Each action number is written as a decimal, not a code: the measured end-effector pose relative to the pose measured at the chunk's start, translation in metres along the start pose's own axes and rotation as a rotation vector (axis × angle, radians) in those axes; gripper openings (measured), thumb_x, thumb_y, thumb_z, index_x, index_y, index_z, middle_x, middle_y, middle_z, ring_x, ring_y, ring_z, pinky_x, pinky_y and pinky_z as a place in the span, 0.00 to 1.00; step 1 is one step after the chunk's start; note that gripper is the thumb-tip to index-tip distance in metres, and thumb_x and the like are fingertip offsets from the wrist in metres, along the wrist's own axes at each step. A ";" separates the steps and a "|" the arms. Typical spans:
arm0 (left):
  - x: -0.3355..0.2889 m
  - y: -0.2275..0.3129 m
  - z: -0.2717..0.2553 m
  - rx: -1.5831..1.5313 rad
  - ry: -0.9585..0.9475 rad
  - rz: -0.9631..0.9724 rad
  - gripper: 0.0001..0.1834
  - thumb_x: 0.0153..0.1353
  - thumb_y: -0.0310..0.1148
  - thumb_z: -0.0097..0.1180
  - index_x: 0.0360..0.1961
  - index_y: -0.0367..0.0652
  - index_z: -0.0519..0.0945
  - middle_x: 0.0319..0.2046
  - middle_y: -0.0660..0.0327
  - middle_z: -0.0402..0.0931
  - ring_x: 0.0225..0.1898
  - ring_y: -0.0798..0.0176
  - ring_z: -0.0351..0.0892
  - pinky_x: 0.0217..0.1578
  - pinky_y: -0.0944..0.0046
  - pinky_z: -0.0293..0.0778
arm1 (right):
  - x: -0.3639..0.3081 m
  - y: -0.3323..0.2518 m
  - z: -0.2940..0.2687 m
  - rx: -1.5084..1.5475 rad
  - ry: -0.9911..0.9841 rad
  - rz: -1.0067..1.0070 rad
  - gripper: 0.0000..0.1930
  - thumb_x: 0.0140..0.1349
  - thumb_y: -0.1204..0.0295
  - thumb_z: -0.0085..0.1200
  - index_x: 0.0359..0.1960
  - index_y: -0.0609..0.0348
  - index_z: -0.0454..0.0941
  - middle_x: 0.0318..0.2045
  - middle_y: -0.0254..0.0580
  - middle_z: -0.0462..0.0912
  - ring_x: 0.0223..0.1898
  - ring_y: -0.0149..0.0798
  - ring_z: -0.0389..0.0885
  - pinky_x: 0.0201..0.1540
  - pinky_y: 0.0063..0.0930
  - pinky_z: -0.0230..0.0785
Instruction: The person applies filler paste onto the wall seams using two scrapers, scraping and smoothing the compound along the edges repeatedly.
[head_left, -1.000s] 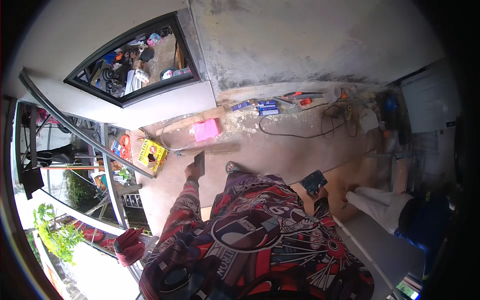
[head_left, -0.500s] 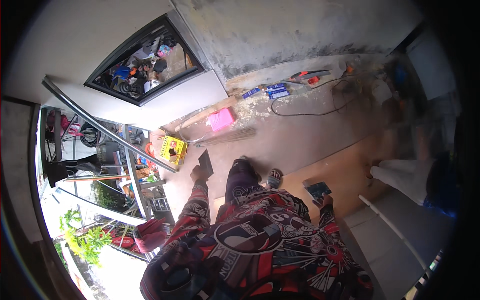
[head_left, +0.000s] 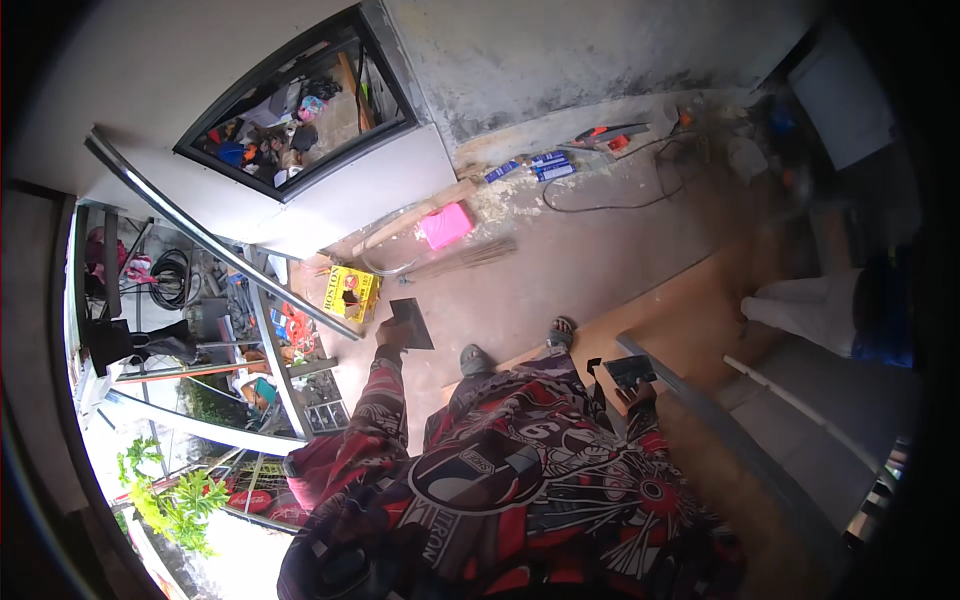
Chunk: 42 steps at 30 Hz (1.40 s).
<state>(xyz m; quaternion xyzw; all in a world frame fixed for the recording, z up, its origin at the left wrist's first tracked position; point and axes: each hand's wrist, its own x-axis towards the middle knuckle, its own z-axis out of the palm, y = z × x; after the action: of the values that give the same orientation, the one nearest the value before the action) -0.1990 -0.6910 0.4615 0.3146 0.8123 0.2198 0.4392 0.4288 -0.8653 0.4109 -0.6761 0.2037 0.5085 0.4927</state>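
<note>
My left hand [head_left: 390,338] is closed on a flat dark grey plate [head_left: 412,323] that looks like a wide scraper blade. It is held out over the floor, to the right of a yellow carton [head_left: 351,292]. My right hand [head_left: 636,393] grips a dark, thin rectangular object [head_left: 627,371] by its near edge; its kind is unclear. A long grey bar [head_left: 700,410] passes close beside that hand on its right. Both hands are apart, in front of my patterned shirt, with my sandalled feet between them.
A pink container [head_left: 446,226], thin sticks [head_left: 465,258] and blue tubes [head_left: 552,164] lie toward the wall. A cable [head_left: 610,208] loops over the floor. A metal rail [head_left: 205,252] slants at the left. Another person's light-clothed legs [head_left: 808,312] are at the right, beside a pale pole [head_left: 790,398].
My feet have stepped to new places and the view has shifted a little. The left hand's plate has tilted flatter. The long grey bar now shows beside my right hand.
</note>
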 end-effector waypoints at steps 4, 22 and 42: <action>0.016 0.014 -0.010 0.157 -0.061 0.183 0.17 0.54 0.44 0.64 0.36 0.40 0.87 0.26 0.56 0.84 0.25 0.60 0.84 0.27 0.55 0.81 | -0.036 0.001 0.045 0.040 -0.040 -0.051 0.22 0.72 0.62 0.49 0.64 0.55 0.67 0.58 0.48 0.66 0.58 0.56 0.71 0.56 0.67 0.77; 0.009 -0.140 -0.037 0.542 -0.206 -0.194 0.18 0.58 0.44 0.56 0.36 0.41 0.86 0.29 0.53 0.87 0.28 0.56 0.89 0.34 0.59 0.85 | 0.014 0.110 -0.041 0.056 -0.017 -0.024 0.22 0.71 0.54 0.47 0.62 0.49 0.71 0.57 0.49 0.73 0.57 0.58 0.75 0.51 0.64 0.79; 0.032 -0.050 -0.002 0.639 -0.108 0.207 0.25 0.62 0.52 0.49 0.41 0.45 0.88 0.41 0.48 0.87 0.47 0.43 0.87 0.48 0.47 0.81 | 0.030 0.035 0.065 0.043 -0.099 -0.069 0.17 0.72 0.57 0.47 0.57 0.48 0.72 0.56 0.50 0.73 0.55 0.59 0.76 0.50 0.69 0.79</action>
<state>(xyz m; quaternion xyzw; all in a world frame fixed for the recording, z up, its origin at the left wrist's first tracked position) -0.2300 -0.7041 0.4123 0.5282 0.7794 -0.0195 0.3363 0.3816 -0.8166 0.3687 -0.6460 0.1665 0.5197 0.5338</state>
